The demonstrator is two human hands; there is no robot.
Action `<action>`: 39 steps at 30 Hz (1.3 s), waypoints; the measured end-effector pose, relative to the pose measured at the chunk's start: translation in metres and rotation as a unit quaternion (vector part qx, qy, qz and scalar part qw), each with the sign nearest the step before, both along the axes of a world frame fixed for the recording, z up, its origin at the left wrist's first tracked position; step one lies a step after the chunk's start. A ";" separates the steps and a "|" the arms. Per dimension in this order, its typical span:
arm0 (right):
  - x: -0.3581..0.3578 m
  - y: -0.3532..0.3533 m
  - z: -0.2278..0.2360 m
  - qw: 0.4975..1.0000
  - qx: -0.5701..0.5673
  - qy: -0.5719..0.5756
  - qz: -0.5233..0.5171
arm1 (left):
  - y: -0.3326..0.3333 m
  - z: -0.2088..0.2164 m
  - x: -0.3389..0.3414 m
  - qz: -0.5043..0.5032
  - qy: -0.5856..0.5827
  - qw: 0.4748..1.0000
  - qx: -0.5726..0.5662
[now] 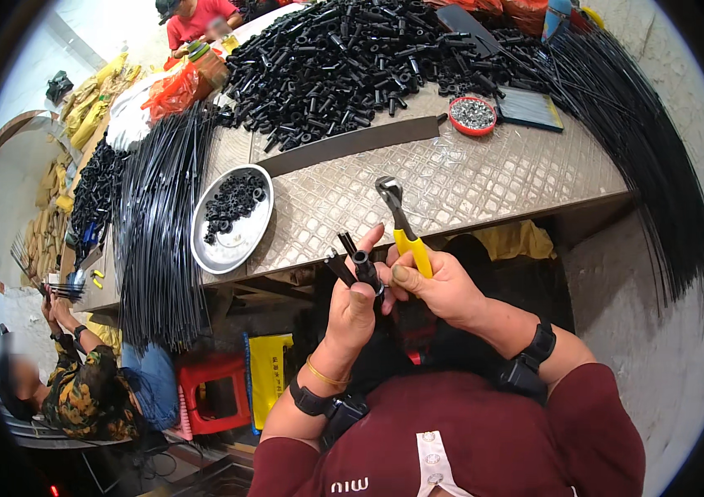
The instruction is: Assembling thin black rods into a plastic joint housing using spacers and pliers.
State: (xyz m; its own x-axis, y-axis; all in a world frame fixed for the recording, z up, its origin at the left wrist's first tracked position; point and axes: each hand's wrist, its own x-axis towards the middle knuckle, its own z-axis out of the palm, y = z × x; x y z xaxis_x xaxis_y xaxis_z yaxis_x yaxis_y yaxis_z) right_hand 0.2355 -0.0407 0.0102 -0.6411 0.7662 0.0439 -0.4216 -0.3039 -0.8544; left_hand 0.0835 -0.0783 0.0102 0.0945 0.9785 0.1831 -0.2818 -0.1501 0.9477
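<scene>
My left hand (352, 315) is closed around several short black plastic tubular parts (362, 263), their ends poking up between thumb and fingers. My right hand (449, 290) grips yellow-handled pliers (411, 248), the metal jaws pointing up and away over the table's near edge. Its thumb and fingertips meet the left hand's fingers beside the black parts. Whether those fingertips also pinch a small piece is hidden. Both hands are in front of the table (352, 178), close to my body.
A big pile of black tubular parts (327, 66) covers the far table behind a dark strip (352, 145). Nearby are a white bowl of black rings (234, 248), a red dish of metal bits (473, 116) and bundles of black rods (165, 224), (633, 141). People (79, 389) work at left and far side.
</scene>
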 end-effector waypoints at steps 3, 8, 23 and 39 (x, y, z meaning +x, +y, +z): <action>-0.001 -0.001 0.000 1.000 0.013 -0.008 0.003 | -0.002 0.000 -0.001 0.009 0.005 1.000 -0.009; -0.003 -0.002 -0.007 0.999 0.038 0.011 -0.016 | -0.003 0.007 0.009 0.046 0.035 0.997 -0.042; 0.001 -0.005 0.000 1.000 0.000 -0.017 -0.008 | -0.006 0.002 0.005 0.009 0.016 1.000 -0.017; -0.003 -0.012 0.007 0.934 0.290 -0.143 -0.155 | -0.009 -0.009 0.008 0.055 0.024 0.998 -0.006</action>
State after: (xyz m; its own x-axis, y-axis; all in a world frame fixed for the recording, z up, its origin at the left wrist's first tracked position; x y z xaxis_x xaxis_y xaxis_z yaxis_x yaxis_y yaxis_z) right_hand 0.2324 -0.0525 0.0177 -0.4411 0.8175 0.3702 -0.1423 0.3436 -0.9283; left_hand 0.0913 -0.0874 0.0016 -0.0053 0.9856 0.1689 -0.2177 -0.1660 0.9618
